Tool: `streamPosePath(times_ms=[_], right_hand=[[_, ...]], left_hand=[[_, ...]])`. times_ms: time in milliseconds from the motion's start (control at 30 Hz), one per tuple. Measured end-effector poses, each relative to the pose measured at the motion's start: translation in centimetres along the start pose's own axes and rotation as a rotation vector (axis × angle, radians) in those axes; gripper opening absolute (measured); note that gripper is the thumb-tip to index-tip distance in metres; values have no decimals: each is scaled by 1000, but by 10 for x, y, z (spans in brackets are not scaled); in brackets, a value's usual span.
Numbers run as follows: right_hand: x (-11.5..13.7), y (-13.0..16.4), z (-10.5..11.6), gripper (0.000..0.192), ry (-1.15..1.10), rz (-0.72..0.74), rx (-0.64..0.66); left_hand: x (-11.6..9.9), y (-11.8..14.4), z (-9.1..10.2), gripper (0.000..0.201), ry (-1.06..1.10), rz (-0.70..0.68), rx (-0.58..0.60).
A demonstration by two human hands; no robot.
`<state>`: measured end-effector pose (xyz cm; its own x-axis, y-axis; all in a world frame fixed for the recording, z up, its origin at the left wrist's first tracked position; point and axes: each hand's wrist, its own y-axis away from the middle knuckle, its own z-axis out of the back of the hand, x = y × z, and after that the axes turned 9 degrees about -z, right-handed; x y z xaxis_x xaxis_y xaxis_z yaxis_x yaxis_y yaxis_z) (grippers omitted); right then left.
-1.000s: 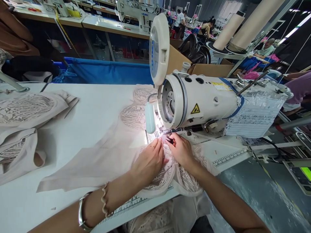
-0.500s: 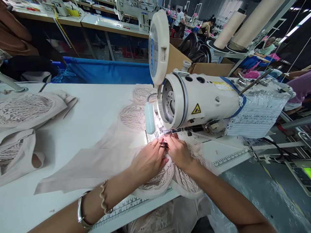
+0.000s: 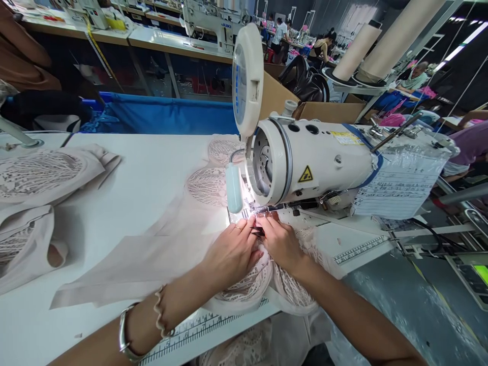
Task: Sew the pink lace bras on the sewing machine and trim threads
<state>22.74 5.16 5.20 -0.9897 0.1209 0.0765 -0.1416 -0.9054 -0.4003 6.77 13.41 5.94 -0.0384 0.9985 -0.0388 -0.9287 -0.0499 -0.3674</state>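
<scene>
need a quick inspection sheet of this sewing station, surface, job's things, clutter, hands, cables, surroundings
surface: white sewing table with a printed ruler strip along its near edge
job's things: beige lace garment spread flat, its edge under the sewing machine needle area, lit by the machine lamp
clutter: stack of similar lace pieces at far left; paper sheet in plastic on the machine
hands: left hand and right hand press the fabric beside the needle; a small dark tool shows between the fingers, holder unclear
cables: black cable right of the table
surroundings: blue bin, cardboard box, thread cones, other people at distant machines
</scene>
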Motion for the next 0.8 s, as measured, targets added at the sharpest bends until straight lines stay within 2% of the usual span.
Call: streamPosePath(times_ms=[67, 200, 300, 467, 633, 800], right_hand=[[-2, 3, 0, 24, -20, 3, 27], [-4, 7, 1, 39, -32, -11, 86], [-4, 5, 2, 50, -41, -39, 119], [-3, -1, 5, 56, -69, -55, 131], [-3, -2, 6, 59, -66, -56, 143], [-4, 0, 4, 61, -56, -68, 145]], left_hand=[[0, 1, -2, 32, 1, 7, 2], [1, 4, -6, 50, -8, 37, -12], [1, 5, -7, 56, -39, 47, -10], [1, 5, -5, 60, -70, 82, -37], [-4, 6, -1, 52, -126, 75, -47], [-4, 7, -1, 55, -160, 76, -57]])
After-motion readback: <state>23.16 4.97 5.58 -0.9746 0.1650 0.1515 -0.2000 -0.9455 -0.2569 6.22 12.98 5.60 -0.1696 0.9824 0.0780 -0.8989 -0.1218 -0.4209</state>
